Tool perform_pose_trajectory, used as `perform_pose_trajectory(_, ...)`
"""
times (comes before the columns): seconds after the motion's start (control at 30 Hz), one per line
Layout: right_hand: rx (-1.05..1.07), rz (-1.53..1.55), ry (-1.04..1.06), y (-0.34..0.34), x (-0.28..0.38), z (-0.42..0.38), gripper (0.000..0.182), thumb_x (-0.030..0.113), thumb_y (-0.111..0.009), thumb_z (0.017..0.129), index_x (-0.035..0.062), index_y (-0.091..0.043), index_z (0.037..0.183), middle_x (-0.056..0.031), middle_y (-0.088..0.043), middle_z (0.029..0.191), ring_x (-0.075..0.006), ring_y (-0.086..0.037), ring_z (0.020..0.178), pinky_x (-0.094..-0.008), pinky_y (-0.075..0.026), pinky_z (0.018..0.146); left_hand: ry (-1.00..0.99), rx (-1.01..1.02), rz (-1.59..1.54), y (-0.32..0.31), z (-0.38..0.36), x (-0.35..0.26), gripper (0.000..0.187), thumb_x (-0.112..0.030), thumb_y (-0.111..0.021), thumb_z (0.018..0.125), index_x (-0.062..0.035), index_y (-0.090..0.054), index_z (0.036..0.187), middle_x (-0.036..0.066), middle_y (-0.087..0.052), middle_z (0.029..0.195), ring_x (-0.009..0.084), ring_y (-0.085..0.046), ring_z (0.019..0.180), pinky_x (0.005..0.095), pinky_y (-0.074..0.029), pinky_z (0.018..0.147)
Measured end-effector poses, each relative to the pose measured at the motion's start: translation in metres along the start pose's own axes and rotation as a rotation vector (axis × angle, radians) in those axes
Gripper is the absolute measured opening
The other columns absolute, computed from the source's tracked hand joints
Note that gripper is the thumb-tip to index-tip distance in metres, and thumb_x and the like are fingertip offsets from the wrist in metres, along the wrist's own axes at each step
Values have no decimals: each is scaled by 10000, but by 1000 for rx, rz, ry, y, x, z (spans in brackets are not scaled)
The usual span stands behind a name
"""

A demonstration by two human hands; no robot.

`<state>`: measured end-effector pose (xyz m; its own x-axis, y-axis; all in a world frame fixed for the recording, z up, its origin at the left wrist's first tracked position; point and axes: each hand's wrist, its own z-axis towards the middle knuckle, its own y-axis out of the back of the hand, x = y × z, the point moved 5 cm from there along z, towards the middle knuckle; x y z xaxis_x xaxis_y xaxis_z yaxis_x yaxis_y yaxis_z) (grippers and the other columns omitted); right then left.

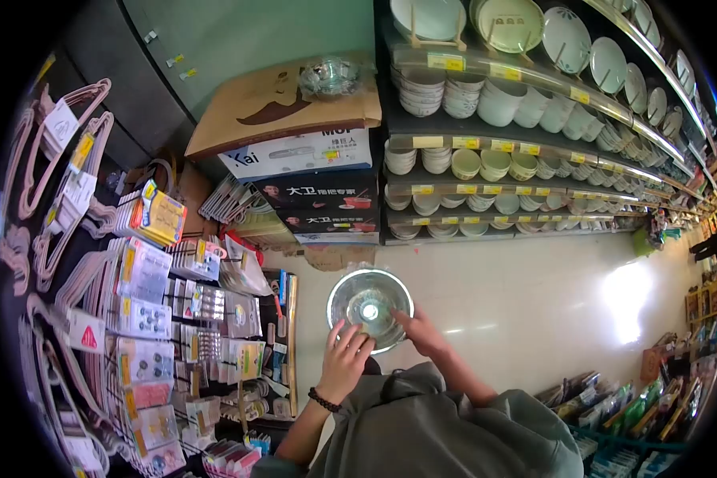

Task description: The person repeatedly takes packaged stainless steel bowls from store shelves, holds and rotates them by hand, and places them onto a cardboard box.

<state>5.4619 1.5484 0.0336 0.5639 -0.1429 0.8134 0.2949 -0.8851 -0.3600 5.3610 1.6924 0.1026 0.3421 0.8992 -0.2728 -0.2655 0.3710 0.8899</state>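
A round clear bowl (pixel 357 288) is held in front of my body above the floor, its mouth facing up. My right hand (pixel 422 331) grips its right rim, a digit over the edge; the fingers underneath are hidden. At the near left rim is my left hand (pixel 348 358), its fingers apart and laid over the bowl's edge, with a dark bead bracelet (pixel 324 400) on the wrist. A bright reflection shows in the bottom of the bowl.
Ahead, stacked cartons (pixel 295 151) carry a shiny, clear-wrapped item (pixel 329 77). Shelves of bowls and plates (pixel 498 103) run along the right. Hangers (pixel 72 191) and packaged goods (pixel 145 271) hang close on the left. Racked packages (pixel 621 410) stand at lower right.
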Motion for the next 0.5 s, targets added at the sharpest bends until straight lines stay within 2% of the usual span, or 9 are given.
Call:
perform_pose_trajectory(0.1,42,-16,23,-24,40,44,490,200,-589,1006,70,-434,1452,-68,-634,1183,-128,-638,987,-302,-591,651,-53,-8,-32,10,41,55,224,-76,-621,837,-49,-683,1050,61,-646,1068,230,-597,1137,514,-382,1129)
perform_pose_trajectory(0.23,33,18,137,-65,104,98,599,245,-579,1034,120,-286,1541,-94,-596,1276,-179,-650,1045,-362,-628,702,-136,-128,-8,47,107,121,201,-79,-643,828,-37,-694,1017,64,-667,1055,221,-617,1082,513,-421,1087)
perform_pose_trajectory(0.33,169,89,288,-100,168,116,678,220,-534,1055,163,-135,1599,-118,-520,1392,-228,-618,1148,-423,-634,769,-182,-236,35,70,157,167,187,-48,-687,793,-47,-703,979,57,-687,1024,219,-637,1023,511,-445,1050)
perform_pose_trajectory(0.43,182,215,360,-118,198,144,703,178,-488,1066,187,-53,1617,-125,-434,1482,-264,-549,1261,-463,-629,816,-232,-295,30,94,208,197,183,-34,-688,787,-44,-701,969,56,-688,1003,219,-644,995,505,-445,1048)
perform_pose_trajectory(0.47,195,227,399,-123,208,152,693,164,-470,1069,184,-50,1619,-131,-369,1532,-275,-495,1327,-474,-615,866,-240,-316,11,101,226,206,178,-18,-691,775,-48,-697,950,50,-689,984,217,-646,981,493,-453,1034)
perform_pose_trajectory(0.5,190,233,441,-126,217,163,703,142,-478,1062,179,-51,1619,-129,-369,1531,-269,-493,1325,-466,-602,890,-254,-325,26,106,243,215,177,-12,-690,770,-49,-695,944,48,-689,978,216,-646,978,490,-456,1026)
